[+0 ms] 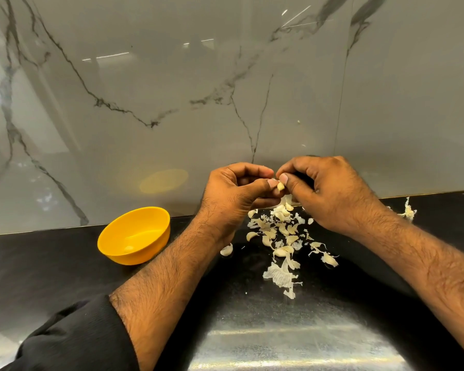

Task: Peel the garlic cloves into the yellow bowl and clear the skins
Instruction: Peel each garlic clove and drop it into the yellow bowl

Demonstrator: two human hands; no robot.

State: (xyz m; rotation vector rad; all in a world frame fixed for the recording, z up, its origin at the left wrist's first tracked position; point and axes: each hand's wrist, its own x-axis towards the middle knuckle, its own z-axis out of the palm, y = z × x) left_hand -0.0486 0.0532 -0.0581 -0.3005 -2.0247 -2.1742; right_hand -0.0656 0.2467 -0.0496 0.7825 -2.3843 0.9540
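Left hand: your left hand (236,188) is raised above the glossy black tabletop (65,274), fingers curled, with thumb and fingertips pinching one side of the small pale garlic clove (280,186).
Right hand: your right hand (330,191) meets it from the other side; its thumb and forefinger nip the same clove, the other fingers curled in behind.
Garlic clove: it sits right between the two grips, at the point where your thumbs meet, held in the air over the heap below.
Skins and cloves: a loose scatter of papery white garlic skins and cloves (281,236) lies on the tabletop directly beneath your hands; which pieces are whole cloves you cannot tell for all of them.
Stray clove: one lies just beside your left wrist (227,249).
Stray skin: one white scrap (408,211) lies apart at the right, near the wall.
Yellow bowl: the round yellow plastic bowl (145,253) stands to the left of your left forearm, apart from the heap, with one small pale piece in its bottom.
Wall: grey veined marble panel (172,89) behind the tabletop.
Sleeve: black sleeve (78,341) pushed up your left arm.
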